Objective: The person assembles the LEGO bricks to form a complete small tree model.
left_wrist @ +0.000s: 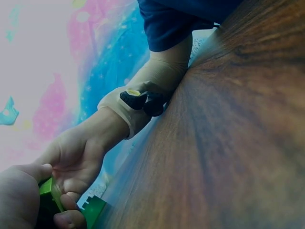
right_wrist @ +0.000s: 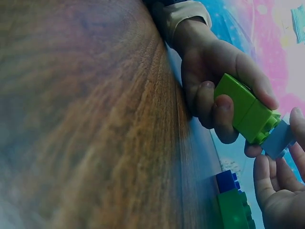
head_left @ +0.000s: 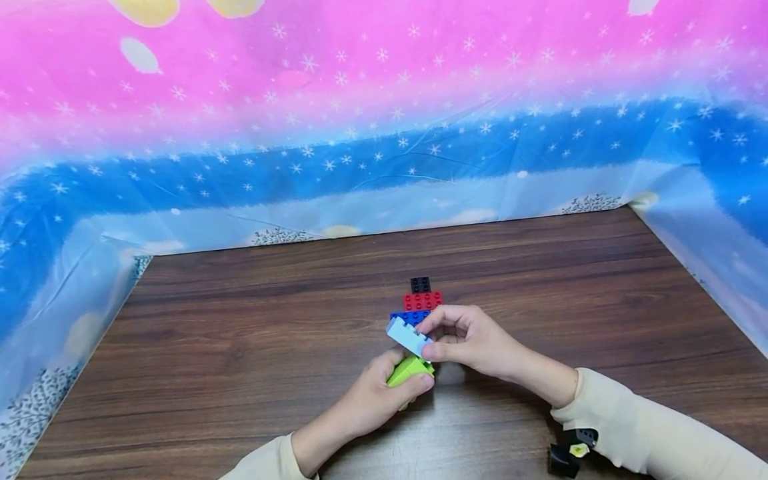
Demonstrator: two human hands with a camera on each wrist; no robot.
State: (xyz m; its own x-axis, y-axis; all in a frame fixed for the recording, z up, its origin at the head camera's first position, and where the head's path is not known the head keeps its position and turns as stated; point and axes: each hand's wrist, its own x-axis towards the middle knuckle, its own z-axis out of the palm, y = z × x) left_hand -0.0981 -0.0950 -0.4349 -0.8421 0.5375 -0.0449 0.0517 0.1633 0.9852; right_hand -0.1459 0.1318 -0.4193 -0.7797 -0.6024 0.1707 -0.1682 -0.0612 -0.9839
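My left hand (head_left: 372, 400) grips lime green toy building bricks (head_left: 408, 371), thumb on one side and fingers curled round the other. A seam across the lime piece (right_wrist: 248, 107) shows in the right wrist view, with studs at its outer end. Between thumb and fingers, my right hand (head_left: 474, 337) pinches a light blue brick (head_left: 407, 337), studs on its upper side in the head view. The light blue brick (right_wrist: 278, 139) is right at the lime studs, held at an angle. Both pieces are raised over the table.
Beyond the hands, a black brick (head_left: 420, 285), a red brick (head_left: 422, 302) and a blue brick (head_left: 399, 316) lie in line on the wooden table (head_left: 240, 347). A green brick (right_wrist: 234, 210) adjoins the blue one. A patterned cloth (head_left: 360, 160) borders the table.
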